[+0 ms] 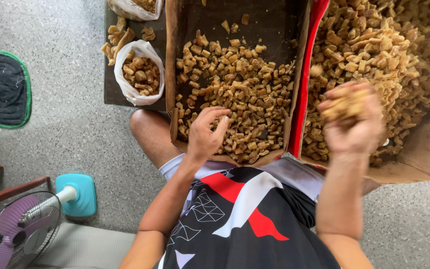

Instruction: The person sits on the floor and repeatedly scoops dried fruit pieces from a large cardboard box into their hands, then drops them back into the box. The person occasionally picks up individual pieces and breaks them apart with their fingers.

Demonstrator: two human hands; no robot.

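Golden-brown fried pieces [235, 94] fill two cardboard boxes set on the floor in front of a seated person. The middle box [171, 60] holds a thin, scattered layer with bare dark bottom showing at its far end; the right-hand box [424, 154], edged by a red flap [302, 94], is heaped high with the same pieces [374, 45].

Left hand [205, 134]: lowered into the near end of the middle box, fingers curled loosely over the pieces. Whether it has any enclosed cannot be told, as the palm faces down.

Right hand [354, 122]: raised over the right-hand box, motion-blurred, grip clenched on a handful of pieces [344, 105] that bulge out above the fingers.

Handling judgement: the pieces look dry, rigid and light, with irregular blocky shapes. They appear brittle, so a hard squeeze would likely crumble them. Loose bulk of this kind is best taken from the top of the heap with a cupped hand rather than pinched singly; an overfilled handful will probably shed pieces at the edges.

Also present: an open white plastic bag [140, 72] partly filled with pieces, standing on a dark tray [109, 84] left of the middle box; a green-rimmed mat [3, 89]; a floor fan [16, 229].
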